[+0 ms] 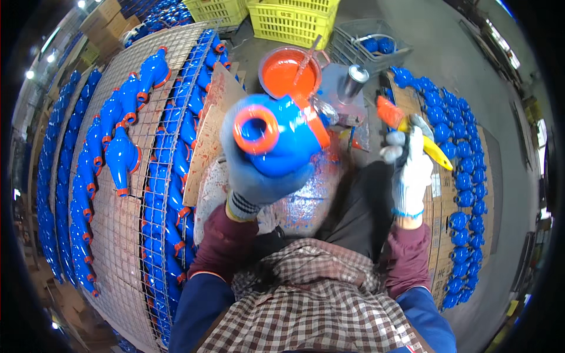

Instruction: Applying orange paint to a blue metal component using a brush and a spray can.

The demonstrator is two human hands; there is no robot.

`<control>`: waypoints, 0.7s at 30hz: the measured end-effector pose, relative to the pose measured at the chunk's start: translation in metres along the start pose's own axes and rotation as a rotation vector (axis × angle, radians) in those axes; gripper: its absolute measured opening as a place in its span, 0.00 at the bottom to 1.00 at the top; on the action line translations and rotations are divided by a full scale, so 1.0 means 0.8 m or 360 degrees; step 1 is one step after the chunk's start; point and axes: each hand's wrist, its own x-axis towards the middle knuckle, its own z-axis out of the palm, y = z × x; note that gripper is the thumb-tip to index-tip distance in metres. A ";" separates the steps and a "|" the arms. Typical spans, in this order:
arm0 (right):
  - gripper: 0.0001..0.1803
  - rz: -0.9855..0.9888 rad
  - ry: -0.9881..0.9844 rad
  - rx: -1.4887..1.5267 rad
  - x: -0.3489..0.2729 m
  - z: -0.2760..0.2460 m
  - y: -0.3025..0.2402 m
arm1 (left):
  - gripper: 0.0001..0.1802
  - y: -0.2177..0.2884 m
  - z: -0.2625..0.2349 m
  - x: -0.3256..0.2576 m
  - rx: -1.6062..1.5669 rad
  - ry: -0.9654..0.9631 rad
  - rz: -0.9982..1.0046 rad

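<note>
My left hand (pixel 253 179), in a grey knit glove, is closed around a glossy blue cast part (pixel 285 129) that looks like a valve body. Orange-red paint coats its round open end and the flange on its right side. In my white-gloved right hand (pixel 415 167) is a paintbrush (pixel 437 154) with a yellow handle, its orange-red bristles pointing up and left. The brush is apart from the part. Beyond the part stands a bowl (pixel 263 66) of orange-red paint, with a paint-smeared stick (pixel 306 62) leaning in it.
On the left, a wire rack (pixel 126 235) with cardboard bears several blue castings with orange ends. More blue castings (pixel 462 176) stand in rows on cardboard at right. Behind are yellow crates (pixel 288 26) and a grey crate (pixel 353 44). A metal can (pixel 353 82) stands near the bowl.
</note>
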 end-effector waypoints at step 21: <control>0.47 -0.0459 -0.0129 -0.1368 0.247 0.053 0.221 | 0.53 -0.180 -0.005 0.033 -0.0500 0.0677 -0.0839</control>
